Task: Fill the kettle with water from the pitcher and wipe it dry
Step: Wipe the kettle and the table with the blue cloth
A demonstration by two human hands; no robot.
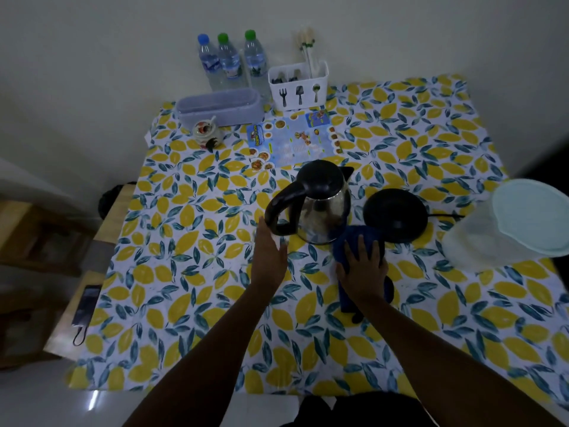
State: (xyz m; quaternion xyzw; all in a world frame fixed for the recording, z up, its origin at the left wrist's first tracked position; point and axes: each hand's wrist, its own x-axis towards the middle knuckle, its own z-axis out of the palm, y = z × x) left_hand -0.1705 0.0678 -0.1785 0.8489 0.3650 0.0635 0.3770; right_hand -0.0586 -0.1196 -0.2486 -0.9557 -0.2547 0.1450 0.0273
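Observation:
A steel kettle [323, 211] with a black lid and handle stands upright on the lemon-print tablecloth [184, 272], off its round black base [395, 215], which lies just to its right. My left hand [271, 260] reaches toward the bottom of the handle, fingers apart, close to it or just touching. My right hand [361, 269] presses a dark blue cloth [357, 241] against the kettle's lower right side. The translucent pitcher [505, 229] with a pale lid stands at the right edge of the table.
At the back stand three water bottles [229, 61], a white cutlery caddy [298, 86], a pale oblong container [220, 107], a small jar [206, 132] and a printed menu sheet [295, 140]. A phone [86, 305] lies on a wooden stool at left.

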